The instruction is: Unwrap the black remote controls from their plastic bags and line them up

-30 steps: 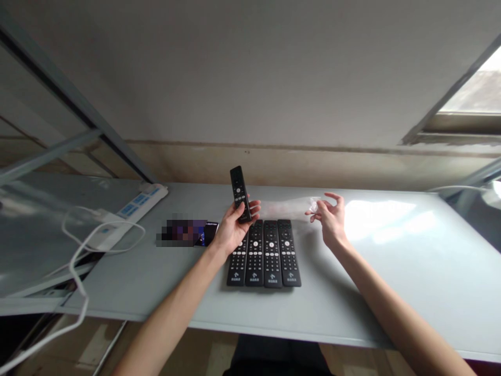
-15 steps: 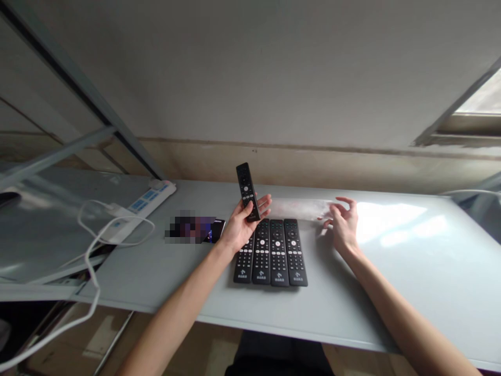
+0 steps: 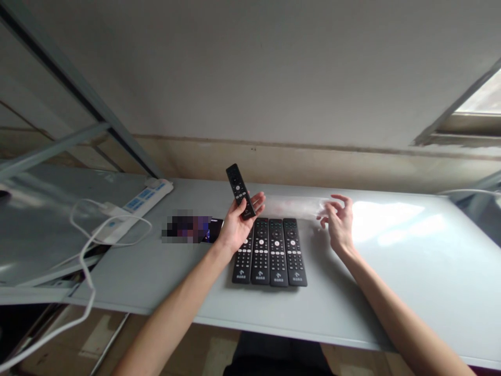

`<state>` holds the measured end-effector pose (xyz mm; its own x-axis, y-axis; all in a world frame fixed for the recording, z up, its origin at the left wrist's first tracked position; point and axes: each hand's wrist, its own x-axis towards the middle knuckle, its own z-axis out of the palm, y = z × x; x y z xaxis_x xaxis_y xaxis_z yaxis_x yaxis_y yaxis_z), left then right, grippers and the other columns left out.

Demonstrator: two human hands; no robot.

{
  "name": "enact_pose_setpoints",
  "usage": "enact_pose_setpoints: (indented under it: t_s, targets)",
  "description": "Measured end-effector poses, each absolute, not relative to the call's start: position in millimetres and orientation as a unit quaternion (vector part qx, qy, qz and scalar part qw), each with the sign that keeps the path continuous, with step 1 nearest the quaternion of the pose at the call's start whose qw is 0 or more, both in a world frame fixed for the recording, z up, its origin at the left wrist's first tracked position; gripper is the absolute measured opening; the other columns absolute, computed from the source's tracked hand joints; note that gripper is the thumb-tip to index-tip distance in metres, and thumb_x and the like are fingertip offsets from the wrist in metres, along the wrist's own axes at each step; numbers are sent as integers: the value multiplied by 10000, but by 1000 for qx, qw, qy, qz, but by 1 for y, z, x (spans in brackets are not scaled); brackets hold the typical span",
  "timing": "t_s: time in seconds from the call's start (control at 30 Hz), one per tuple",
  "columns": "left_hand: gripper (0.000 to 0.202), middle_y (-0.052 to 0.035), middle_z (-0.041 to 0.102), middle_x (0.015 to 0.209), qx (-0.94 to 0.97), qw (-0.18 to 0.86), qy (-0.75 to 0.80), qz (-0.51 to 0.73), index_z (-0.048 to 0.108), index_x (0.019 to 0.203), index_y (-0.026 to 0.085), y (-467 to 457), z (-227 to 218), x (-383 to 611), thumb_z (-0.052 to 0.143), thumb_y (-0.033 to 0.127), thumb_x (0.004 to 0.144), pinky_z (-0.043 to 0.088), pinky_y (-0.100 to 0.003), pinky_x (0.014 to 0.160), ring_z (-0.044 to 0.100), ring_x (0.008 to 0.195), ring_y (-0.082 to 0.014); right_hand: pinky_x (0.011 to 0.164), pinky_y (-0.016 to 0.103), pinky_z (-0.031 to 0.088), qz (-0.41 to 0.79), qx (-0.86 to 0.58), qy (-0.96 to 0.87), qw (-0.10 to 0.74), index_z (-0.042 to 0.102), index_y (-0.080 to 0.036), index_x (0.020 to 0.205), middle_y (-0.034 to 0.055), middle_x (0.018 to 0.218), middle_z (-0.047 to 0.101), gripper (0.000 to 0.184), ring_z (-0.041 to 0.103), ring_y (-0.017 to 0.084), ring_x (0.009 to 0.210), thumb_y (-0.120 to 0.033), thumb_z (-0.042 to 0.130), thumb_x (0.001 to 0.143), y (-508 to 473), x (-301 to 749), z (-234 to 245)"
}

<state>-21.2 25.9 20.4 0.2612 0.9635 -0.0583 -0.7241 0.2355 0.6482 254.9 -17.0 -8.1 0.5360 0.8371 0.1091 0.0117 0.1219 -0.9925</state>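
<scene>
My left hand (image 3: 237,224) holds a black remote control (image 3: 240,191) raised and tilted, its thumb across the lower buttons and its other fingers stretched out behind. Below it several matching remote controls (image 3: 277,253) lie side by side on the desk, the leftmost partly covered by my left hand. A clear plastic bag (image 3: 293,207), long and narrow, stretches across behind the row. My right hand (image 3: 340,222) pinches the bag's right end between thumb and fingers. Whether the bag's left end touches my left hand cannot be made out.
On the grey desk (image 3: 156,292), a dark phone-like object (image 3: 216,230), partly pixelated, lies left of the remotes. Farther left is a white power strip (image 3: 143,206) with a looping white cable (image 3: 84,269). A metal frame post (image 3: 90,96) rises there, and a wall stands behind.
The remote control in my left hand has shifted slightly left and leans more. My right hand and the plastic bag have moved a little left too. The row of remotes stays put.
</scene>
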Motion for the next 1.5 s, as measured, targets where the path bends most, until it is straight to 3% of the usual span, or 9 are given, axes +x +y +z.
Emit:
enact_pose_setpoints:
  t_s: [0.37,0.47,0.6,0.87,1.0,1.1,1.2,1.37,1.5]
  targets:
    - [169,-170,744,1346,261,760,251,540,629,1185,182,25,20,-20,666,184,1020,461,-494,1224,697,1323,-294,577,326,559,284,-596,-488,571,385,-297,1499,79,1120,721,664,650,167,640,-408,693,921,-12,252,-12]
    - [192,-173,741,1345,258,758,261,539,627,1203,180,26,19,-21,670,186,1016,457,-503,1223,700,1314,-303,849,509,617,134,-632,-560,518,405,-278,1565,154,1299,665,653,705,288,973,-395,638,967,-13,248,-10]
    - [258,-178,718,1383,249,756,274,540,629,1242,186,29,16,-24,704,219,997,448,-560,1213,692,1312,-338,1196,630,419,-39,-616,-666,420,560,-281,1535,160,1610,505,467,458,361,1493,-327,501,1074,-21,237,-6]
    - [303,-139,725,1380,254,749,290,539,643,1237,242,32,11,-29,763,287,963,394,-629,1219,615,1403,-341,1279,646,338,134,-581,-743,303,636,-284,1514,74,1587,612,519,431,314,1581,-497,352,1135,-23,237,-33]
    - [318,-139,735,1371,293,743,268,538,645,1269,235,26,19,-26,748,302,975,468,-545,1168,673,1334,-325,1302,666,266,127,-573,-736,338,641,-305,1512,56,1631,566,516,327,320,1632,-520,385,1118,-28,236,-24]
    - [431,-125,806,1161,398,730,260,491,638,1334,208,16,29,-24,742,433,982,602,-373,844,802,843,-238,1241,618,366,153,-558,-710,402,636,-346,1503,69,1525,647,498,489,330,1504,-556,442,1096,-39,226,-1]
    - [504,-57,789,810,536,694,280,390,692,1267,166,2,38,-20,756,547,944,475,-286,507,607,436,-138,918,440,549,290,-521,-643,481,638,-355,1465,43,1013,731,493,668,247,956,-614,482,1076,-51,213,17]
    - [366,-25,671,723,652,615,300,326,745,880,132,-20,41,-8,840,484,852,391,-244,533,577,606,-130,516,257,278,521,-468,-480,529,636,-222,771,-39,648,411,468,326,117,570,-640,660,981,-58,207,21]
    - [360,-10,598,723,682,571,317,329,723,882,123,-23,36,-3,773,479,900,342,-232,534,481,615,-105,507,232,268,599,-436,-433,514,642,-217,800,-28,688,471,400,348,111,598,-580,772,907,-56,212,25]
